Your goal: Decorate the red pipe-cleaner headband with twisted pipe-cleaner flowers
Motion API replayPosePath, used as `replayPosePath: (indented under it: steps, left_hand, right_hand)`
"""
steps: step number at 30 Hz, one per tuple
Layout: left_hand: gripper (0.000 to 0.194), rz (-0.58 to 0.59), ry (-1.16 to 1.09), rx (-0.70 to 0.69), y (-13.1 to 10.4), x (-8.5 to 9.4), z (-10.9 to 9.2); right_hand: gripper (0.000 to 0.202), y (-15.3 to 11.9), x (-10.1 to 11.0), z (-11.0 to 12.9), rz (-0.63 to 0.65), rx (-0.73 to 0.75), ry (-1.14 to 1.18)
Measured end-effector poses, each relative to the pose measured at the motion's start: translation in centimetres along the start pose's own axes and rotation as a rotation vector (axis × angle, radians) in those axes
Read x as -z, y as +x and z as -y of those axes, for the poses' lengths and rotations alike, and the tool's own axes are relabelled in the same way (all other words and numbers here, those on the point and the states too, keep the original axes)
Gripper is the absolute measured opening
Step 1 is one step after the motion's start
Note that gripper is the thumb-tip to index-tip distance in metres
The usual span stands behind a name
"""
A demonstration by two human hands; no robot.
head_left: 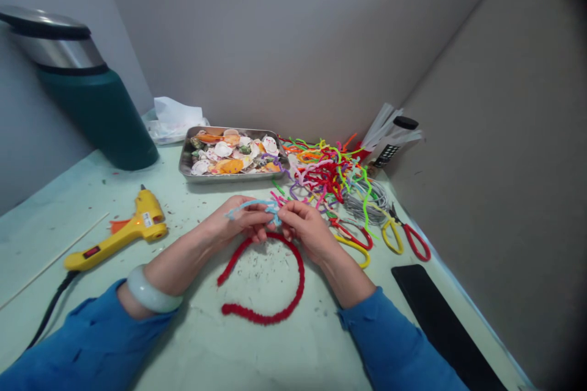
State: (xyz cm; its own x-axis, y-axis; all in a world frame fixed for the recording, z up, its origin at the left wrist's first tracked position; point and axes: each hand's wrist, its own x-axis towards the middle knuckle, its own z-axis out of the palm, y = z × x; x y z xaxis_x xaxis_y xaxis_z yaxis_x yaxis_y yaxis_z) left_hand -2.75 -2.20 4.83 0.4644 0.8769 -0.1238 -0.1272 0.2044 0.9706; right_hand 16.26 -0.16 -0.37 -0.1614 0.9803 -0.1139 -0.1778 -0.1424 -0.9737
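Between my two hands is a light blue pipe cleaner (pixel 274 212), bent into small loops, with a loose tail trailing over my left fingers. My left hand (pixel 245 219) pinches it from the left. From the right, the thumb and fingers of my right hand (pixel 305 226) close on its looped part. Just below my hands, a red fuzzy ring (pixel 300 281) lies on the table, curved nearly into a circle with a gap at its left. My fingers hide a little of its top edge, and I cannot tell whether they touch it.
A metal tray (pixel 229 178) of seashells stands at the back. Colourful pipe cleaners (pixel 321 171) and grey wire (pixel 367 201) are heaped to its right, near scissors (pixel 415 243). Left are a yellow glue gun (pixel 119 238) and a green bottle (pixel 101 109). A black strip (pixel 440 317) lies right.
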Motion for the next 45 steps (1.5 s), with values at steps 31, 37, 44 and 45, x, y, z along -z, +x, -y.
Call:
replayPosePath:
  steps: [31,37,44,45]
  left_hand:
    - [0.024,-0.045,-0.025,0.118,6.1,0.5,3.8]
    - [0.025,-0.103,-0.111,0.131,5.9,0.2,3.6]
    - [0.02,-0.111,-0.087,0.098,6.1,0.3,3.3]
    - [0.02,-0.101,-0.072,0.096,6.1,0.3,3.3]
  right_hand:
    - [0.016,0.3,-0.3,-0.3,-0.165,0.189,-0.249]
    - [0.014,0.0,-0.8,-0.3,-0.247,0.362,-0.444]
    - [0.018,0.1,-0.2,-0.5,-0.218,0.36,-0.442]
    - [0.018,0.2,-0.1,-0.5,-0.216,0.354,-0.424]
